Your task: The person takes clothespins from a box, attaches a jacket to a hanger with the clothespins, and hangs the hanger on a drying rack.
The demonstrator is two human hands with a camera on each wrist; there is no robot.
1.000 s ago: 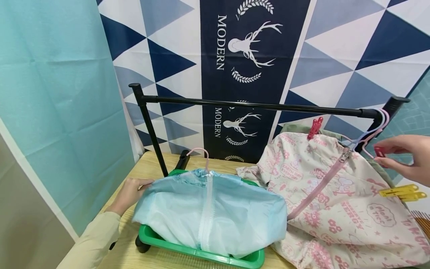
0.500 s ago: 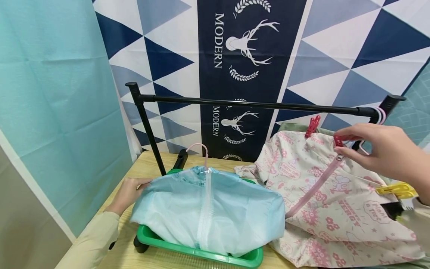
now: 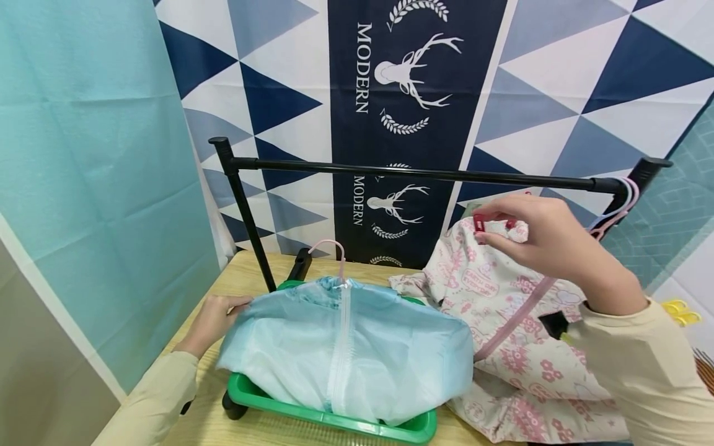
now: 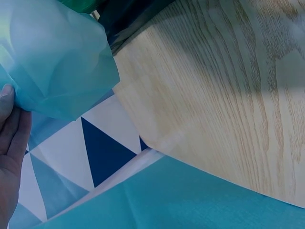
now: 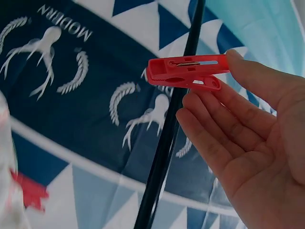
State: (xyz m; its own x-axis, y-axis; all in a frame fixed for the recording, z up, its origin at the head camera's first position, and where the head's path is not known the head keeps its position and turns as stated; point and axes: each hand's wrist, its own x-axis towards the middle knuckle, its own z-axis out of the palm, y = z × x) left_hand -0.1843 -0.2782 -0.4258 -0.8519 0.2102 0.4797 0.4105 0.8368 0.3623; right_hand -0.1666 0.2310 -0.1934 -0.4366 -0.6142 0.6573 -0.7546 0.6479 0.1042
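A light blue jacket with a white zip lies over a green basket, the pink hanger hook standing out of its collar. My left hand pinches the jacket's left shoulder; in the left wrist view the thumb lies on the fabric. Between thumb and fingers, my right hand pinches a red clothespin, held in the air in front of the pink-printed jacket. Another red clothespin, clipped on that jacket, is mostly hidden behind my right hand in the head view.
A black rail crosses above the wooden table. Hanger hooks hang at its right end. A yellow clothespin shows beyond my right sleeve. Patterned cloth covers the back wall.
My right hand has moved left with the red clothespin, from the hanger hooks at the right to above the printed jacket's left part. My left hand stays on the blue jacket.
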